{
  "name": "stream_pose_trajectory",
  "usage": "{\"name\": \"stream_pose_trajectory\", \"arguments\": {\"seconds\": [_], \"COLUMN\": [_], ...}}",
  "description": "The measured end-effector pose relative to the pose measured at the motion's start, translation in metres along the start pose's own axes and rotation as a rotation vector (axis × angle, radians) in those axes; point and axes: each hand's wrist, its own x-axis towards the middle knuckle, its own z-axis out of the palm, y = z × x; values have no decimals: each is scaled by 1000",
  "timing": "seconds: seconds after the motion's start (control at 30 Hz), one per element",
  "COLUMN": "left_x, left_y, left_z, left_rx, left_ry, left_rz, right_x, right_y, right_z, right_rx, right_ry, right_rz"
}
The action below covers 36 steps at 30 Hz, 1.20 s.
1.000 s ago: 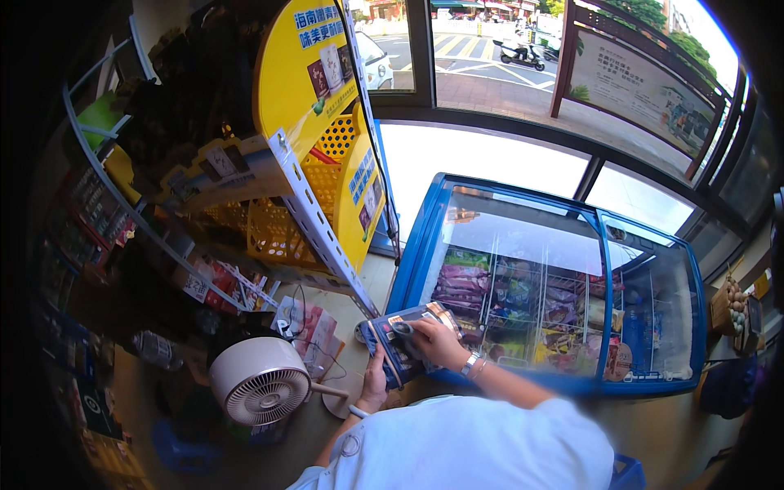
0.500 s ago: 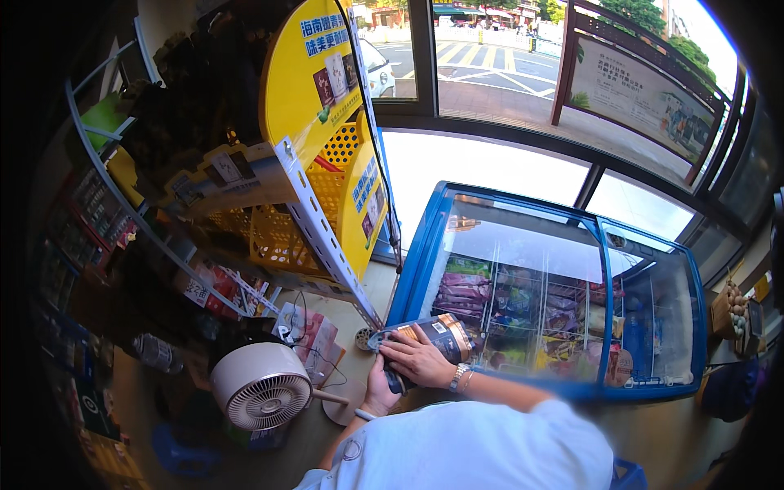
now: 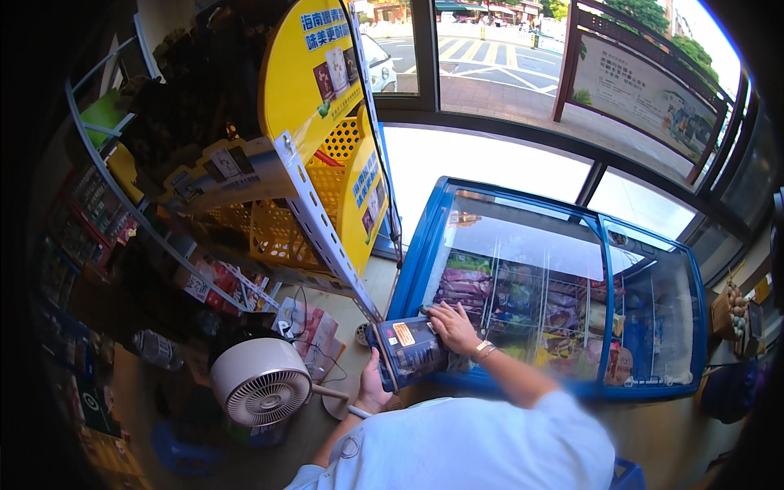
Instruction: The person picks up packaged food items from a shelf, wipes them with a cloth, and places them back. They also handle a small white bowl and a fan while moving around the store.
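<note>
A dark blue box-shaped package (image 3: 408, 347) with an orange-and-white label is held in front of me, above the near left corner of the chest freezer. My left hand (image 3: 374, 388) grips its left end, thumb on the near face. At the package's far right end is my right hand (image 3: 457, 328), fingers bent over what looks like a grey-blue cloth (image 3: 426, 309); only a bit of it shows past the fingertips. The underside of the package is hidden.
The blue chest freezer (image 3: 400, 304) with glass lids and bagged goods stands ahead to the right. A yellow display rack (image 3: 314, 90) on a metal frame rises at left. Below it are a round fan (image 3: 263, 382) and a pink-and-white carton (image 3: 310, 327). A basket of eggs (image 3: 723, 306) sits far right.
The package has turned, so its labelled face now shows. My right hand has moved right, from the package's left end to its right end, with the cloth. My left hand keeps its grip.
</note>
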Motion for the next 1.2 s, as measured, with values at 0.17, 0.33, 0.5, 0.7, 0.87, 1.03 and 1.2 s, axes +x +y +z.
{"name": "stream_pose_trajectory", "arguments": {"seconds": [0.17,0.33,0.5,0.7,0.87,1.03,1.2], "left_x": [4,8,14,15,16,22,10], "left_y": [2,-10,-14,-9,-6,-8,-1], "left_z": [-11,-14,-14,-7,-4,-9,3], "left_rx": [-33,9,-31,-28,17,95,85], "left_ry": [-70,-19,-50,-33,-54,-24,-20], "left_rz": [-46,11,8,-19,-36,29,4], "right_x": [-8,-14,-17,-6,-5,-8,-21], "right_y": [-45,-88,-99,-79,-47,-12,1], "right_z": [16,21,18,-2,-8,-2,1], "right_rx": [72,87,55,-91,-92,-22,-16], "right_ry": [22,-64,-135,-123,-14,103,285], "right_rz": [-140,-368,-476,-377,-212,-74,-3]}}
